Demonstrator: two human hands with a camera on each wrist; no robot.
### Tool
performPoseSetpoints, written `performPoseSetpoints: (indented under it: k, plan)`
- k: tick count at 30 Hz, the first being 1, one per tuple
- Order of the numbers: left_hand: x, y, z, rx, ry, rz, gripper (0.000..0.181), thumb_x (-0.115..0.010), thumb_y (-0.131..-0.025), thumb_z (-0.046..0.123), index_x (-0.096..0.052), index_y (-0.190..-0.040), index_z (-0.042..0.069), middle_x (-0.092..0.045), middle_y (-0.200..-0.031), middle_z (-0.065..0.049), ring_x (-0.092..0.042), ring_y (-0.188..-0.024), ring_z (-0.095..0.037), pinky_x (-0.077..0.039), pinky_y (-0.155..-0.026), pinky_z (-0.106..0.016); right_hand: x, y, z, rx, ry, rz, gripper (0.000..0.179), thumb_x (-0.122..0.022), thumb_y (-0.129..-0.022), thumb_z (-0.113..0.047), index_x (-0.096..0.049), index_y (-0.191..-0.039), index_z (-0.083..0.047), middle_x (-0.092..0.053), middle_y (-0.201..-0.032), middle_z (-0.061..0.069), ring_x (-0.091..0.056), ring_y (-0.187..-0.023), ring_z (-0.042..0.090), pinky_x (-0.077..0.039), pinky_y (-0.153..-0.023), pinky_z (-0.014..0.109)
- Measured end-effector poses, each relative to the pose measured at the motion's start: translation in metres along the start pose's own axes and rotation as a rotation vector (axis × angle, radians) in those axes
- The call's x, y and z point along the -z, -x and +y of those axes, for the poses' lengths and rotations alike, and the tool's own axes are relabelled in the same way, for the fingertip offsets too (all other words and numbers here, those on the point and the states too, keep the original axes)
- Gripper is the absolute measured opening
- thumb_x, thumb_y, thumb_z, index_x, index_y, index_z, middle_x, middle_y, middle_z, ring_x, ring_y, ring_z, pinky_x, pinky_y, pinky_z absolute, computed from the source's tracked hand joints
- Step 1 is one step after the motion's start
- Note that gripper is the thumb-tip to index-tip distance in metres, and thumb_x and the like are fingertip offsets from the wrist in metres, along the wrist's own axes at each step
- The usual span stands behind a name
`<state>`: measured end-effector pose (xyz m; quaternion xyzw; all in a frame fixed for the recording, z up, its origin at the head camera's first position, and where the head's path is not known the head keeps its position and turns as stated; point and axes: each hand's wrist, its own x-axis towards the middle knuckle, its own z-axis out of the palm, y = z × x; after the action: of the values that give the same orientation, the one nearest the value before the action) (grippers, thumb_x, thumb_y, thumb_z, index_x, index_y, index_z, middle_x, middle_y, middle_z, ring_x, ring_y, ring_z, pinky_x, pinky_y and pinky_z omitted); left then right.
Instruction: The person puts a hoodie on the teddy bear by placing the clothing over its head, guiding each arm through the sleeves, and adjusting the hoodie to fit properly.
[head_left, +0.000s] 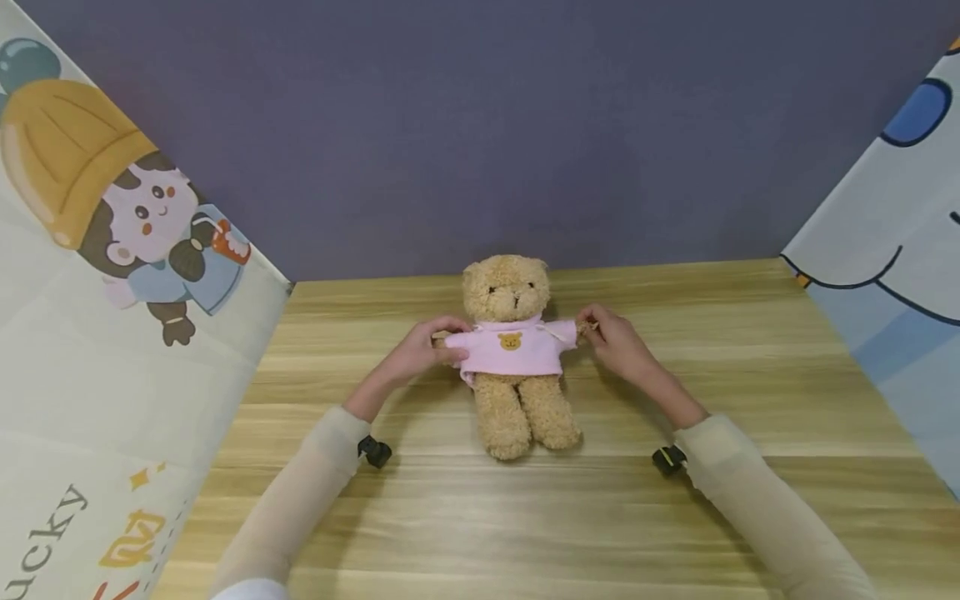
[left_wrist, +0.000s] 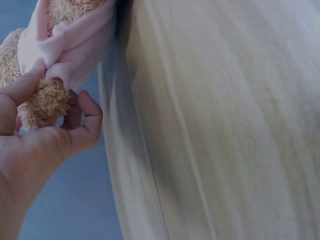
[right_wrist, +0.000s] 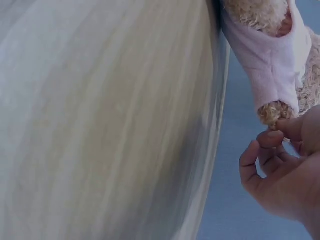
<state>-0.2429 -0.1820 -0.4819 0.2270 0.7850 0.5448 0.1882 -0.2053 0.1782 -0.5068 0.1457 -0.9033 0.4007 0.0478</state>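
Note:
A tan teddy bear [head_left: 506, 287] in a pink top [head_left: 517, 350] with a small bear face on its chest is on the wooden table, facing up toward the head camera. My left hand [head_left: 420, 346] holds the arm on the left side of the picture. In the left wrist view, the thumb lies on the pink sleeve [left_wrist: 75, 60] and the fingers curl around the furry paw [left_wrist: 47, 105]. On the other side, my right hand [head_left: 615, 342] pinches the tip of the other paw [right_wrist: 275, 113] between thumb and forefinger. Both of the bear's arms are stretched outward.
The wood-grain table [head_left: 480, 525] ends at a dark blue-grey panel [head_left: 480, 133] behind the bear. Printed cartoon panels flank it, one with a child in a yellow hat [head_left: 82, 158] on the left. Small black devices [head_left: 374, 451] are strapped at both wrists.

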Motion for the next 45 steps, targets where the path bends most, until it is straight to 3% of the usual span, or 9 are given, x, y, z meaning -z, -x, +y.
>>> performPoseSetpoints:
  k: [4, 10, 18, 24, 29, 32, 36, 41, 45]
  plan:
    - [0.008, 0.007, -0.001, 0.003, -0.051, 0.023, 0.034, -0.074, -0.092, 0.006, -0.068, -0.125, 0.01, -0.06, -0.137, -0.011, -0.065, -0.082, -0.021, -0.057, -0.073, -0.05, 0.0, 0.0, 0.001, 0.029, 0.037, -0.008, 0.024, -0.051, -0.102, 0.003, -0.062, -0.123, -0.005, -0.067, -0.119, 0.02, -0.062, -0.081, 0.033, -0.051, -0.07, 0.043]
    - [0.004, 0.004, -0.001, -0.004, -0.053, -0.005, 0.035, -0.069, -0.095, 0.002, -0.064, -0.129, 0.007, -0.057, -0.138, -0.013, -0.064, -0.092, -0.025, -0.057, -0.078, -0.052, 0.004, -0.001, 0.006, 0.026, -0.045, -0.097, 0.038, -0.048, -0.1, 0.01, -0.061, -0.13, -0.008, -0.06, -0.135, 0.019, -0.059, -0.115, 0.039, -0.051, -0.096, 0.055]
    - [-0.004, 0.003, 0.0, 0.044, -0.001, 0.067, 0.041, -0.07, -0.089, -0.007, -0.061, -0.128, 0.002, -0.056, -0.136, -0.019, -0.068, -0.086, -0.025, -0.06, -0.075, -0.045, 0.006, -0.006, -0.001, 0.012, -0.22, -0.276, 0.036, -0.063, -0.102, -0.016, -0.056, -0.136, -0.008, -0.053, -0.144, 0.017, -0.048, -0.134, 0.038, -0.042, -0.109, 0.055]
    - [-0.004, 0.003, -0.001, 0.045, -0.053, 0.1, 0.039, -0.073, -0.088, -0.002, -0.067, -0.125, 0.01, -0.059, -0.136, -0.013, -0.061, -0.069, -0.039, -0.056, -0.059, -0.041, 0.004, -0.008, -0.003, 0.03, -0.092, -0.145, 0.031, -0.064, -0.099, -0.004, -0.067, -0.129, -0.01, -0.068, -0.126, 0.016, -0.065, -0.09, 0.029, -0.055, -0.076, 0.036]
    - [0.001, 0.006, 0.0, 0.014, -0.148, 0.115, 0.035, -0.074, -0.09, 0.004, -0.07, -0.123, 0.015, -0.064, -0.13, -0.012, -0.05, -0.053, -0.021, -0.047, -0.05, -0.029, 0.003, -0.009, -0.004, 0.096, 0.058, -0.12, 0.046, -0.058, -0.096, 0.009, -0.067, -0.134, -0.013, -0.067, -0.097, 0.019, -0.045, -0.061, 0.018, -0.044, -0.06, 0.033]
    - [0.004, 0.008, 0.0, -0.006, -0.21, 0.131, 0.034, -0.073, -0.091, 0.004, -0.071, -0.122, 0.016, -0.065, -0.13, -0.01, -0.041, -0.048, -0.011, -0.043, -0.047, -0.026, 0.003, -0.007, -0.004, 0.101, 0.108, -0.148, 0.053, -0.054, -0.096, 0.012, -0.062, -0.141, -0.014, -0.066, -0.1, 0.019, -0.044, -0.063, 0.019, -0.052, -0.083, 0.046]
    - [0.002, 0.007, 0.0, -0.006, -0.195, 0.117, 0.036, -0.072, -0.09, 0.001, -0.068, -0.124, 0.012, -0.062, -0.135, -0.013, -0.049, -0.054, -0.015, -0.053, -0.055, -0.038, 0.001, -0.002, -0.003, 0.065, 0.043, -0.211, 0.052, -0.05, -0.099, 0.009, -0.052, -0.147, -0.012, -0.058, -0.14, 0.02, -0.06, -0.082, 0.035, -0.039, -0.11, 0.059]
    - [-0.004, 0.006, 0.0, 0.046, -0.119, 0.119, 0.039, -0.072, -0.088, -0.004, -0.065, -0.125, 0.009, -0.058, -0.136, -0.018, -0.063, -0.072, -0.037, -0.057, -0.063, -0.049, -0.003, 0.0, -0.003, 0.01, -0.065, -0.253, 0.046, -0.06, -0.103, -0.013, -0.049, -0.148, -0.018, -0.053, -0.146, 0.019, -0.062, -0.082, 0.03, -0.054, -0.071, 0.042]
    - [-0.007, 0.005, -0.001, 0.047, -0.068, 0.118, 0.04, -0.071, -0.088, -0.008, -0.063, -0.125, 0.006, -0.056, -0.136, -0.021, -0.067, -0.076, -0.032, -0.059, -0.067, -0.051, -0.01, -0.001, -0.003, 0.015, -0.03, -0.195, 0.043, -0.066, -0.101, -0.019, -0.053, -0.141, -0.021, -0.065, -0.098, 0.015, -0.051, -0.065, 0.016, -0.045, -0.06, 0.032]
